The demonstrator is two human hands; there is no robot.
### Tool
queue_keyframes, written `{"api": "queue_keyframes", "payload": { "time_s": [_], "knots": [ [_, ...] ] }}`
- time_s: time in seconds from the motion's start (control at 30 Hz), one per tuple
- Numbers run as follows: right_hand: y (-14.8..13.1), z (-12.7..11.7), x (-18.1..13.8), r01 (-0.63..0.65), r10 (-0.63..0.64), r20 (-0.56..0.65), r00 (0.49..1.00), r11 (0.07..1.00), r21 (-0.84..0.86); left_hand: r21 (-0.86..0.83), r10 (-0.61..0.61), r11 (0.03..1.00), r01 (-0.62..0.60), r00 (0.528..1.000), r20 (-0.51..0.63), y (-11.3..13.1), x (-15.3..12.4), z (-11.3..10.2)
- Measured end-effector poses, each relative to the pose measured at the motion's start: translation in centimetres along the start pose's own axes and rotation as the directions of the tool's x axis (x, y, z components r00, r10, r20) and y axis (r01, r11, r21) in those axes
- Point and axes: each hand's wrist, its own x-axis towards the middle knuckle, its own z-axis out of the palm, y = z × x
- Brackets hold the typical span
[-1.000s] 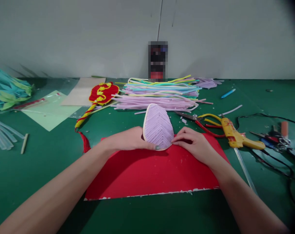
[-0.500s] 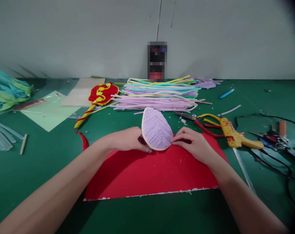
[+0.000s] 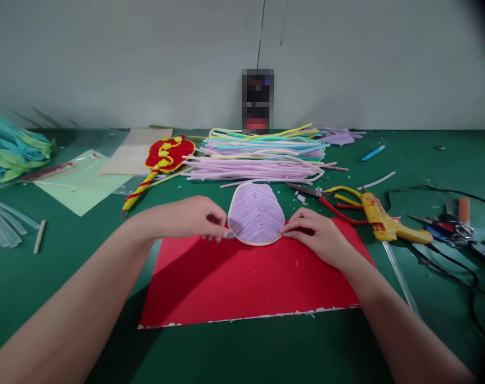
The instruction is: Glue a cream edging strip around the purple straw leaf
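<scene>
A lilac leaf-shaped piece [image 3: 255, 214], ribbed with a cream rim, lies tilted low over the far edge of a red sheet [image 3: 250, 282] on the green table. My left hand [image 3: 186, 217] pinches its left edge with thumb and fingertips. At the leaf's right edge my right hand [image 3: 320, 234] rests on the red sheet, its fingers curled and its fingertips touching the leaf.
Behind the leaf lies a heap of pastel strips [image 3: 262, 154]. A red and yellow ornament [image 3: 166, 154] with a tassel is at the left. Pliers [image 3: 330, 197] and a yellow glue gun [image 3: 386, 224] lie at the right, with cables and tools beyond. Teal leaves [image 3: 10, 152] sit far left.
The lilac leaf has been lowered from standing nearly upright to lying almost flat. My left hand moved from behind the leaf out to its left edge. My right hand stayed put.
</scene>
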Motion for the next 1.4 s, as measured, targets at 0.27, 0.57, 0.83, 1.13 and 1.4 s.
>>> {"api": "queue_keyframes", "payload": {
  "time_s": [0.27,0.57,0.83,1.13,1.4],
  "knots": [
    [0.1,0.0,0.0,-0.009,0.009,0.004,1.000,1.000,0.004,0.334,0.227,0.932,-0.142,0.946,-0.231,0.4,0.6,2.2],
    [0.0,0.0,0.0,-0.011,0.011,0.008,1.000,1.000,0.029,0.433,0.379,0.854,-0.289,0.916,-0.134,-0.5,2.6,2.6],
    [0.2,-0.1,0.1,-0.006,0.005,0.004,1.000,0.997,0.078,0.610,0.476,0.725,-0.321,0.873,-0.107,-0.2,2.3,3.1],
    [-0.2,-0.3,0.1,-0.075,0.076,-0.008,0.997,0.990,0.117,0.660,0.455,0.700,-0.273,0.883,-0.117,0.2,2.3,3.4],
    [0.3,0.0,0.0,-0.008,0.019,-0.130,0.991,0.996,0.084,0.619,0.428,0.754,-0.220,0.879,-0.209,0.5,1.9,2.9]
  ]
}}
